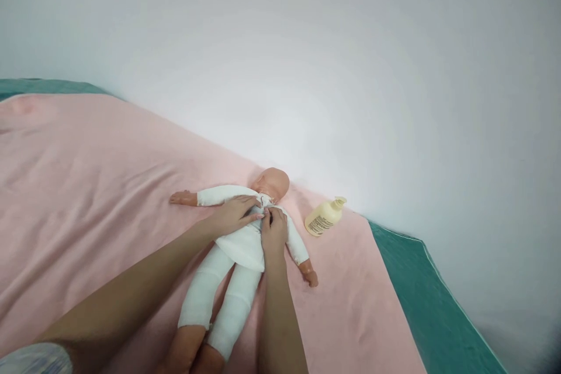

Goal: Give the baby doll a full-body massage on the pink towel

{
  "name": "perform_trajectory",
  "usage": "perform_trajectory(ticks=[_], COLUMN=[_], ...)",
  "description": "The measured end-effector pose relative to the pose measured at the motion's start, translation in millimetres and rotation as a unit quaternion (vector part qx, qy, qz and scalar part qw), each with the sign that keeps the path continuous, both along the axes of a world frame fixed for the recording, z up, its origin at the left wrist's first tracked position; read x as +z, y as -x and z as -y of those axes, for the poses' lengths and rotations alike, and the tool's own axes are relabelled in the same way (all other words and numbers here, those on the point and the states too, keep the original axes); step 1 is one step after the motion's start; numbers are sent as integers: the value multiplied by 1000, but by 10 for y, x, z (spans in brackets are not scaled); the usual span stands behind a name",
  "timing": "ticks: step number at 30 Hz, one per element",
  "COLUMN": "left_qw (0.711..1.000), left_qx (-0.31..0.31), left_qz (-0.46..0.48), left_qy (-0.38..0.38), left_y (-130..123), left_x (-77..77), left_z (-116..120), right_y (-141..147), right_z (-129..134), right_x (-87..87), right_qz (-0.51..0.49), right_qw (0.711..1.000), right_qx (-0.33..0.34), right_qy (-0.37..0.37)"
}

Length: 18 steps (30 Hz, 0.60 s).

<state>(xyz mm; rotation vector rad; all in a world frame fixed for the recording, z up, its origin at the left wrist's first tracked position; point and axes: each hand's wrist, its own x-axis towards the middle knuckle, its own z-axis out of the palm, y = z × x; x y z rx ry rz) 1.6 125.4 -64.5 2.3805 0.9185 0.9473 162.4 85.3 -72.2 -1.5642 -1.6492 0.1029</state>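
Observation:
A baby doll with a white cloth body and brown plastic head, hands and legs lies on its back on a pink sheet. My left hand rests on the doll's chest, its fingers stretched toward the neck. On the other side of the chest, my right hand has its fingers bent at the upper front of the cloth, close to the left fingertips. Whether the right fingers pinch any cloth is too small to tell. The doll's head lies just beyond both hands.
A pale yellow pump bottle stands tilted in view, right of the doll's shoulder. The pink sheet lies over a green cover that shows at the edges. A white wall rises behind.

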Motion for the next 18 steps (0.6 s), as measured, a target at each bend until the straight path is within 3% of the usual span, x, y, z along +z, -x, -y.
perform_trajectory(ticks=[8,18], left_qw=[1000,1000], left_qx=[-1,-4], left_qz=[3,-17], left_qy=[-5,8], left_y=[-4,0], left_x=[-1,16], left_z=[6,1], right_y=[-7,3], right_z=[29,1], right_x=[-11,25], right_qz=[-7,21], right_qw=[999,999], right_qx=[15,22], right_qy=[-30,31])
